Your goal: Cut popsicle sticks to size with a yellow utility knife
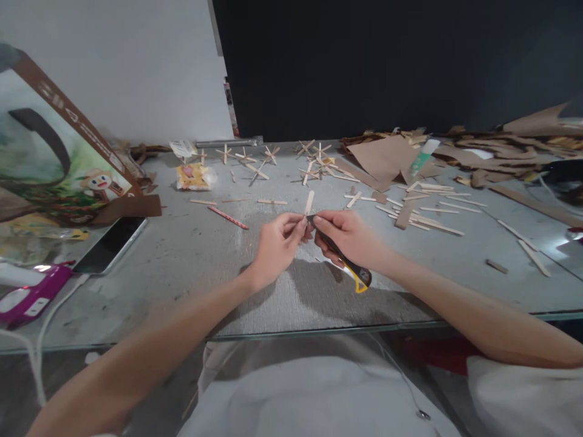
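My left hand (276,245) pinches a pale wooden craft stick (309,202) that points up and away from me. My right hand (348,235) is closed round a black and yellow utility knife (350,267), whose front end meets the stick near my left fingertips. Both hands hover just above the grey table top (191,255), close together near its middle.
Loose craft sticks (428,212) and several glued stick crosses (314,159) litter the far table. Brown cardboard scraps (387,156) and a glue tube (422,156) lie back right. A printed box (54,152), dark phone (112,244), red pencil (228,217) and snack packet (194,176) sit left.
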Demonstrator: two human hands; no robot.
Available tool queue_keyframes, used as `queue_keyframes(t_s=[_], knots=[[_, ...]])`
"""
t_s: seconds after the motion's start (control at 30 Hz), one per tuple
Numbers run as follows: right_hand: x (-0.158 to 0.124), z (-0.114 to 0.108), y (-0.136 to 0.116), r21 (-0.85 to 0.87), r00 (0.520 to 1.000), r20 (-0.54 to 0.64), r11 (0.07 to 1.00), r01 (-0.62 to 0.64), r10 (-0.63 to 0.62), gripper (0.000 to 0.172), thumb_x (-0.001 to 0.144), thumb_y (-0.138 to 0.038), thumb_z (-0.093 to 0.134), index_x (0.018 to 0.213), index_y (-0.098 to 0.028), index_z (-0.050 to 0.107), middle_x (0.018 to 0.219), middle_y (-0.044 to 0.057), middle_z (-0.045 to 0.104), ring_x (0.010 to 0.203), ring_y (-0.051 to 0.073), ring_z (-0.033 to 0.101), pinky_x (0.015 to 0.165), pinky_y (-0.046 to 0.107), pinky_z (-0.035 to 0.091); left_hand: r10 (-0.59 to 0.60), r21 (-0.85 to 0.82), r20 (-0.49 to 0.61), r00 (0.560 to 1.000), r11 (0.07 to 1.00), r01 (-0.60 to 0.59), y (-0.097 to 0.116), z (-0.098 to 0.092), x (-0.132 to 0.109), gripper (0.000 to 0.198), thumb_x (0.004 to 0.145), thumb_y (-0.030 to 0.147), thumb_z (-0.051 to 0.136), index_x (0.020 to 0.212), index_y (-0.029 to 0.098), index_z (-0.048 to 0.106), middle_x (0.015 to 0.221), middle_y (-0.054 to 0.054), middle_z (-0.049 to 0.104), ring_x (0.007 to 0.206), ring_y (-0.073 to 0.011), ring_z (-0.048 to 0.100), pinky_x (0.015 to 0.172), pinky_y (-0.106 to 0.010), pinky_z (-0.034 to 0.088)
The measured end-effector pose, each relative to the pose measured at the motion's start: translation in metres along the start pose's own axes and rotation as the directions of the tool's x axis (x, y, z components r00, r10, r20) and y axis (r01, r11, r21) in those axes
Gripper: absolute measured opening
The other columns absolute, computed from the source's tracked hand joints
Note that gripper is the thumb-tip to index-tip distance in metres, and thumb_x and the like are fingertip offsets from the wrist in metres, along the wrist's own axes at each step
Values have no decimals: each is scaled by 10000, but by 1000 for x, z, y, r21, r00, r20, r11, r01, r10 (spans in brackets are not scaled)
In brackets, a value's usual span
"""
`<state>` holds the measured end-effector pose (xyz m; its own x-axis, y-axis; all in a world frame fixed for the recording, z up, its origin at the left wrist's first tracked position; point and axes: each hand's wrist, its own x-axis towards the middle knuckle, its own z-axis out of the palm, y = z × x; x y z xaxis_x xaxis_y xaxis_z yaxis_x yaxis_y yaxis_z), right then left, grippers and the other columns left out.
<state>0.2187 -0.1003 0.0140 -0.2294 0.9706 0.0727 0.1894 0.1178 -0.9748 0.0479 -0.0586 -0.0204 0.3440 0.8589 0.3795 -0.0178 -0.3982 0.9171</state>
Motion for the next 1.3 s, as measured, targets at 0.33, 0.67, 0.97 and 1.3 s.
queue_keyframes(t_s=[0.33,0.67,0.97,1.3], knots=[[4,-10,3,26,995,98,1000,6,-9,278,1011,-452,552,848,-227,556,531,-84,479,314,79,423,276,196,306,-60,-130,64,996,989,68,-3,-4,4,403,873,558,745,894,166,658,671,-30,690,611,-140,634,610,-279,513],[7,-21,8,-161,976,187,977,143,-112,309,1068,-420,448,869,-220,573,523,-83,487,333,76,423,315,198,304,-139,-181,129,982,970,161,3,-8,6,391,826,531,797,879,175,646,646,-11,674,573,-128,600,581,-280,468],[7,-21,6,-351,957,101,891,289,-271,333,1082,-438,427,895,-211,582,531,-67,504,422,92,429,449,233,348,-131,-231,113,985,961,154,2,-6,9,460,784,558,835,935,163,655,711,-50,751,606,-148,670,598,-285,513],[8,-18,23,-595,874,-51,717,362,-483,236,988,-459,621,1089,-253,679,620,-56,538,527,124,440,566,262,380,-48,-111,115,992,992,61,6,-1,-2,303,896,418,736,1036,162,652,771,-59,772,711,-199,760,713,-342,616]])
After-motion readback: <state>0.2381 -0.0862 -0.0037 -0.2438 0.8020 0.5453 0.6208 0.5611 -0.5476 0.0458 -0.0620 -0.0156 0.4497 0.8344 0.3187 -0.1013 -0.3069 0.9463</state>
